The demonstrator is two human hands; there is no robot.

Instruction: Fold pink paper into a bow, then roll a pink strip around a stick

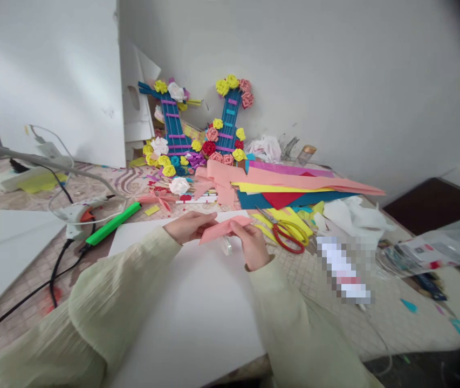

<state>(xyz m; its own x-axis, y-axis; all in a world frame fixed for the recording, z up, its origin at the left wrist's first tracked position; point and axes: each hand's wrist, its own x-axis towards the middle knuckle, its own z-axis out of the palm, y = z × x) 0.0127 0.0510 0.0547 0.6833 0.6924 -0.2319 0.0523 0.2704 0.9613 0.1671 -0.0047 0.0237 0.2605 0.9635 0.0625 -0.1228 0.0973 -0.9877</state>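
Both my hands hold one strip of pink paper (pixel 222 228) above a large white sheet (pixel 197 312) in front of me. My left hand (pixel 189 226) pinches the strip's left end, fingers closed on it. My right hand (pixel 254 245) grips the right part, fingers curled round it. Pale green sleeves cover both my arms. A small roll of clear tape (pixel 227 246) lies under the strip, between my hands.
Red-handled scissors (pixel 286 233) lie just right of my right hand. A stack of coloured paper sheets (pixel 294 188) sits behind them. Two blue letter shapes with paper roses (pixel 197 134) lean on the wall. A glue gun (pixel 79 215), green stick (pixel 113 223) and cables lie left.
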